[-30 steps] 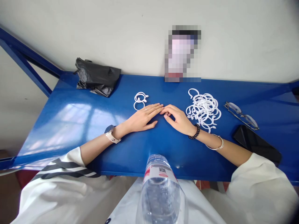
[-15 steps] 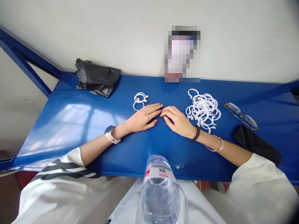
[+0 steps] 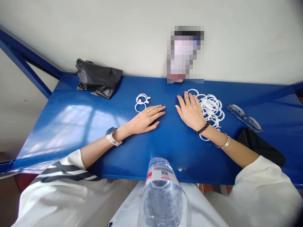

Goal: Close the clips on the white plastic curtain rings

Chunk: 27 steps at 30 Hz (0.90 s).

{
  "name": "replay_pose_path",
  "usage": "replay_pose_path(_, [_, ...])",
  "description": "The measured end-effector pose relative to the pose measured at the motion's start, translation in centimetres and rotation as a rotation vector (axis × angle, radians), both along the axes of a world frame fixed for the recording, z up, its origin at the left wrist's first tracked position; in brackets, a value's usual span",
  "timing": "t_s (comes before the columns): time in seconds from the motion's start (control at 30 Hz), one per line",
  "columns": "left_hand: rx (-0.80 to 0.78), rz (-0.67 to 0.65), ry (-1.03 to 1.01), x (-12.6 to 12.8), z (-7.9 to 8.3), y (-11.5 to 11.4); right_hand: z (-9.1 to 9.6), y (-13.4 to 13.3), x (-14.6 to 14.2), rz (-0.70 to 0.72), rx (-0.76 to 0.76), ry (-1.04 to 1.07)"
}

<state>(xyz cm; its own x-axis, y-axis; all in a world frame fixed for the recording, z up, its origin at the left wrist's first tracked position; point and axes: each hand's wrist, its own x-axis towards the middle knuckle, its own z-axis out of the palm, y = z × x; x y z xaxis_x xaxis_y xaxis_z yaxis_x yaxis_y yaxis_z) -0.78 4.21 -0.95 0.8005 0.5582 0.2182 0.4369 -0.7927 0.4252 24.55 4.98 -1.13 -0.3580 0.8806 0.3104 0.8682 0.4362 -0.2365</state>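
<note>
My left hand (image 3: 146, 120) lies flat on the blue table (image 3: 142, 151), fingers stretched out, holding nothing. Just beyond it is a small group of white plastic rings (image 3: 141, 107) with little knobs, overlapping one another. My right hand (image 3: 191, 110) is spread over the left side of a heap of white plastic rings (image 3: 214, 102), its fingers apart. The hand covers part of this heap, and one ring peeks out beneath the wrist. Whether the fingertips press on a ring, I cannot tell.
A crumpled black plastic bag (image 3: 99, 78) sits at the back left. Glasses (image 3: 245, 117) and a black phone (image 3: 260, 146) lie at the right. A pixelated upright object (image 3: 182, 58) leans on the wall. A clear plastic bottle (image 3: 163, 195) stands close in front of me.
My right hand has moved right and away from me, from beside my left hand onto the heap, and its fingers have spread. Some heap rings have shifted. My left hand is still.
</note>
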Motion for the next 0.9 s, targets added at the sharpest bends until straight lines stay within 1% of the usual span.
replay_pose_path(0.07, [0.015,-0.006,0.006,0.0,-0.1,0.0,0.3,-0.3,-0.5,0.088,-0.041,-0.008])
replay_pose_path(0.13, [0.025,-0.008,0.008,0.0,-0.1,0.0,0.6,-0.5,-1.0,0.214,-0.059,-0.036])
replay_pose_path(0.27, [0.015,0.049,-0.01,0.0,-0.1,-0.3,0.9,-1.1,-1.5,0.493,-0.022,-0.08])
replay_pose_path(0.33, [0.019,0.083,-0.035,0.0,0.0,-0.3,0.9,-1.3,-1.5,0.588,-0.012,-0.058])
replay_pose_path(0.4, [0.032,0.076,-0.054,0.1,0.0,-0.3,0.7,-1.4,-1.5,0.642,-0.017,-0.018])
replay_pose_path(0.53, [0.031,0.02,-0.024,0.1,-0.1,-0.1,0.8,-1.4,-1.4,0.633,-0.057,0.097])
replay_pose_path(0.67, [0.06,0.023,0.009,0.0,-0.3,0.1,1.0,-1.3,-1.5,0.59,-0.027,0.138])
replay_pose_path(0.77, [0.072,0.033,0.012,0.0,-0.3,0.0,1.2,-1.3,-1.6,0.521,-0.031,0.154])
replay_pose_path(0.9, [0.037,0.042,-0.006,0.2,0.0,0.0,1.4,-1.4,-1.7,0.426,-0.071,0.163])
